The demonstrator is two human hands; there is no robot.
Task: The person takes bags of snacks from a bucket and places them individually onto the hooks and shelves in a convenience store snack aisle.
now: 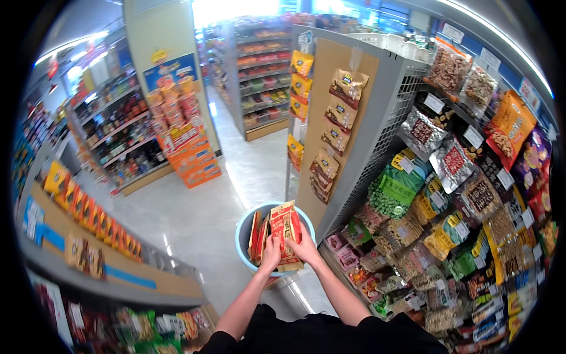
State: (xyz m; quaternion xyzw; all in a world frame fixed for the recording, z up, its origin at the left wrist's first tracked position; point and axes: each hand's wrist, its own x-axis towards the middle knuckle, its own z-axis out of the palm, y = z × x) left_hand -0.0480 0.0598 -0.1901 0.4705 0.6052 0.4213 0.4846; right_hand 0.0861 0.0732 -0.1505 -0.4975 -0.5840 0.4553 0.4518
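Both my hands are on a red and tan snack packet (283,225) above a light blue round tub (239,234). My left hand (270,254) grips the packet's lower left part, its thumb on the front. My right hand (305,245) holds the right side, with the thumb pressed on the face and the fingers partly hidden behind. More red and tan packets (256,239) stand upright in the tub, to the left of the held one. The tub's lower part is mostly hidden by my hands and forearms.
A shelf end panel (358,110) with hanging snack bags rises just beyond the tub. Racks of bagged nuts (393,190) fill the right side. A low shelf end (172,290) lies at left. An orange display of stacked cups (190,155) stands farther off by a pillar.
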